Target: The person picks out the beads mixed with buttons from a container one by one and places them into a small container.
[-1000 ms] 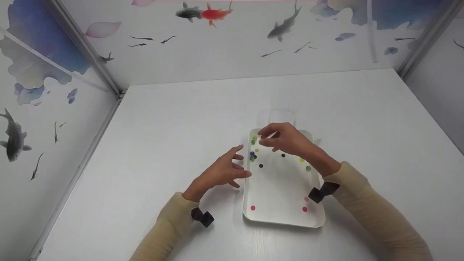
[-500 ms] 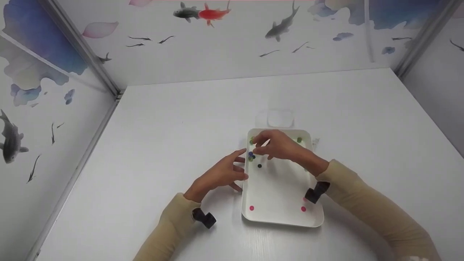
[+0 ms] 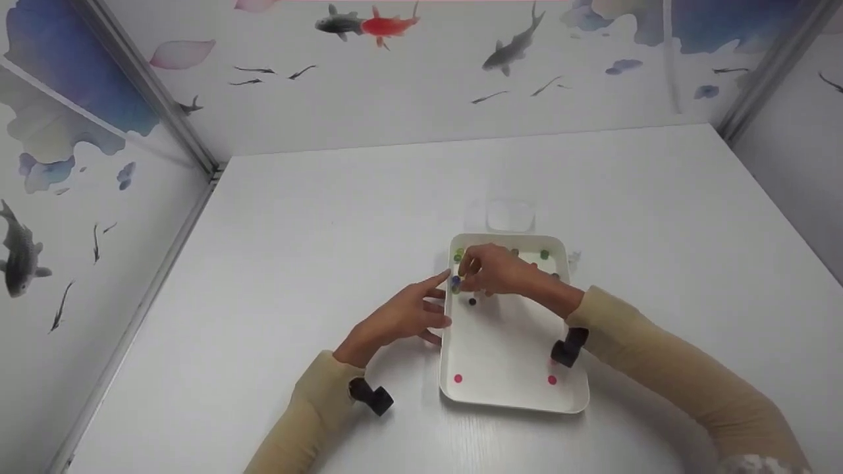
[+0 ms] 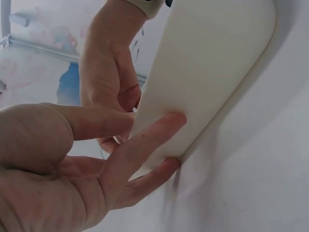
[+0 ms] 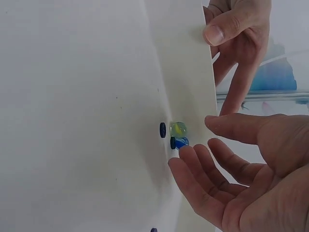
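Note:
A white tray lies on the table, holding scattered small discs and marbles. My left hand holds its left wall: fingers lie against the outside in the left wrist view, and the thumb laps over the rim in the right wrist view. Inside that wall, my right hand hovers with fingers bent and thumb apart. In the right wrist view its fingertips overlap a blue marble. Beside that marble sit a yellow-green marble and two dark discs, one of them a dark blue disc standing clear of the fingers.
Behind the tray stands a clear plastic box. A green marble lies in the tray's far right corner, and pink-red discs, such as the near left disc, lie near its front. Printed walls surround the white table.
My right hand has come lower and leftward to the cluster by the left wall, its fingers drawing closer together. My left hand has shifted slightly against the tray's side.

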Tool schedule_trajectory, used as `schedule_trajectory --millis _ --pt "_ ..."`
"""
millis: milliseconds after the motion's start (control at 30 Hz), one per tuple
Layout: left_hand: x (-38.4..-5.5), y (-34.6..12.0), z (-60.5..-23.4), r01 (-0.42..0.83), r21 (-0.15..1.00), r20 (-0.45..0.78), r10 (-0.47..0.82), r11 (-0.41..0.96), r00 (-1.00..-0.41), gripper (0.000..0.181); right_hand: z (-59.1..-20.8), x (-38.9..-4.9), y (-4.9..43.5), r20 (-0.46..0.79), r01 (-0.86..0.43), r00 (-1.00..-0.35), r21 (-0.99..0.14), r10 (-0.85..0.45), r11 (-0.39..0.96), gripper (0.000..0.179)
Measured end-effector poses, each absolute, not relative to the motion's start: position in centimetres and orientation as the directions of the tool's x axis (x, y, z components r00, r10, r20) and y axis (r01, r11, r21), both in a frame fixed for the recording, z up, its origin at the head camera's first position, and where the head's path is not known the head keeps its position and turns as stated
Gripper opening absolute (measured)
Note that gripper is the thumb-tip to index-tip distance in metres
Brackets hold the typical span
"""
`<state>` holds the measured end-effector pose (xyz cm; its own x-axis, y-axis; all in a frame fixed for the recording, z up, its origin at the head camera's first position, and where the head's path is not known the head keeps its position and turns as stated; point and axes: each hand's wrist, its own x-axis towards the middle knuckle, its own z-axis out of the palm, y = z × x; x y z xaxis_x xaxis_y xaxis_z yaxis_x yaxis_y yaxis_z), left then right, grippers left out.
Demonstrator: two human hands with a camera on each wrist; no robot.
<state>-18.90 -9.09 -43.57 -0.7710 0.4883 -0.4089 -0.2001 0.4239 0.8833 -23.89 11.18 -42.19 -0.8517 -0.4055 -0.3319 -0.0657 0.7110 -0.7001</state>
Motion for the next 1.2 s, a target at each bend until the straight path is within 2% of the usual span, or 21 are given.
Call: schedule_trajectory --millis 233,533,900,1200 --pt "-18.9 -8.8 -43.8 -0.212 0.890 -0.409 0.502 0.403 -0.762 0.084 -42.7 -23.9 11.0 -0.364 -0.043 -0.848 -0.676 -0.385 0.735 0.024" --pt "-18.7 -9.0 -43.5 -0.208 0.883 -0.415 0.490 0.422 -0.767 0.084 -42.8 -24.0 10.5 -0.360 -0.085 -0.841 -0.650 -0.405 0.755 0.016" --pt "-19.0 -8.8 -43.7 -0.168 0.892 -0.390 0.524 0.420 -0.757 0.083 -42.5 -23.7 10.5 -0.219 -0.260 -0.865 -0.574 -0.452 0.776 0.013" --pt "-18.9 -9.1 -43.6 -0.175 0.878 -0.407 0.503 0.446 -0.762 0.084 -42.9 -23.6 9.5 -0.211 -0.281 -0.877 -0.501 -0.431 0.818 0.017"
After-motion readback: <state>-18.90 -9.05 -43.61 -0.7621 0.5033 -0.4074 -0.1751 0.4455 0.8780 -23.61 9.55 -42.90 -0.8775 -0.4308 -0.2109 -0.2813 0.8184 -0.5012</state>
